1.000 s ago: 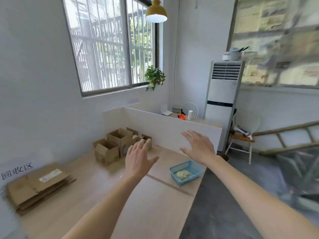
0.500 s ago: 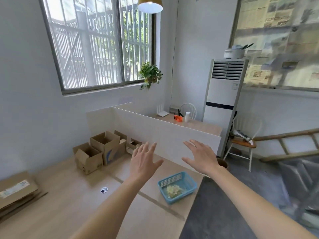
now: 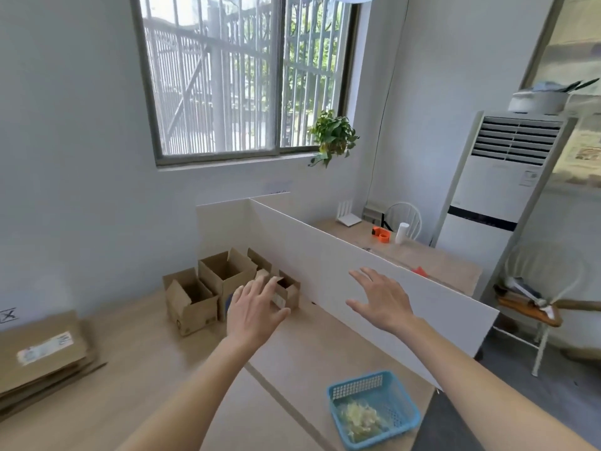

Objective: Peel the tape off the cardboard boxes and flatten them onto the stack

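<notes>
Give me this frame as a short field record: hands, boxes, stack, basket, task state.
left hand: left hand open, fingers spread, raised in front of the cardboard boxes, holding nothing
right hand: right hand open, fingers spread, in front of the white divider, holding nothing
boxes: several upright with flaps open, grouped against the divider
stack: flattened stack at the desk's left edge, label on top
basket: blue basket near the desk's right edge, pale scraps inside
task state: no box picked up yet

Flattened stack (image 3: 42,353) cut by left edge, label blurred — left hand (image 3: 257,312) hides small box (image 3: 287,292) front.
</notes>
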Motion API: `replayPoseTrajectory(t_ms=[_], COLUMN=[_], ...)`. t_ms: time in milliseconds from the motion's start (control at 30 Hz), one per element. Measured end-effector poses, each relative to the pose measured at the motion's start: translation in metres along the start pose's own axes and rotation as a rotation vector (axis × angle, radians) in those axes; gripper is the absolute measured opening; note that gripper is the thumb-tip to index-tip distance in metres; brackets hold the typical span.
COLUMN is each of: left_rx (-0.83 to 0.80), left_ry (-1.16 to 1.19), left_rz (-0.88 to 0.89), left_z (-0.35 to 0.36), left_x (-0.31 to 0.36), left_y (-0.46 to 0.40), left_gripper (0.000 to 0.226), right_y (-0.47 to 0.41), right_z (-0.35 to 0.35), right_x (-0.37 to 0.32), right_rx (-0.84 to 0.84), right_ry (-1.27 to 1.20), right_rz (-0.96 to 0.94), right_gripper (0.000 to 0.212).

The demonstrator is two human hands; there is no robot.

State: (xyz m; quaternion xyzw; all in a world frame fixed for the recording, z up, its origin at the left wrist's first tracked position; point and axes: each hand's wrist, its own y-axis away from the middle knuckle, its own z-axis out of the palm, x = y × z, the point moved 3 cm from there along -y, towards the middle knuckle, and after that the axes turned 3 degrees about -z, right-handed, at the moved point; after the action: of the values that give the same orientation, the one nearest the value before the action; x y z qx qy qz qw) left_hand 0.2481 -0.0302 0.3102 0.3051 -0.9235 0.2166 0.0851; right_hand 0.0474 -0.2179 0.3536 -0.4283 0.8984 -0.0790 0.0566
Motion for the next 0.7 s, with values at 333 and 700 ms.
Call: replayPoseTrajectory(t_ms=[333,700], left_rx=[-0.083,-0.218], left_ry=[-0.084,-0.111], left_rz=[-0.195,-0.412], left_z=[0.053,0.190], left_x=[-0.087,-0.128], left_y=[-0.027,-0.112], left_gripper=[0.079,0.076], right_y=[-0.112,-0.257], right_z=[0.104,0.267], right_x=[-0.029,0.004], right_rx=[-0.124,-0.279], right_ry=[-0.128,-0.272], right_rz=[-0.102,-0.132], right_gripper=[0.071,0.068])
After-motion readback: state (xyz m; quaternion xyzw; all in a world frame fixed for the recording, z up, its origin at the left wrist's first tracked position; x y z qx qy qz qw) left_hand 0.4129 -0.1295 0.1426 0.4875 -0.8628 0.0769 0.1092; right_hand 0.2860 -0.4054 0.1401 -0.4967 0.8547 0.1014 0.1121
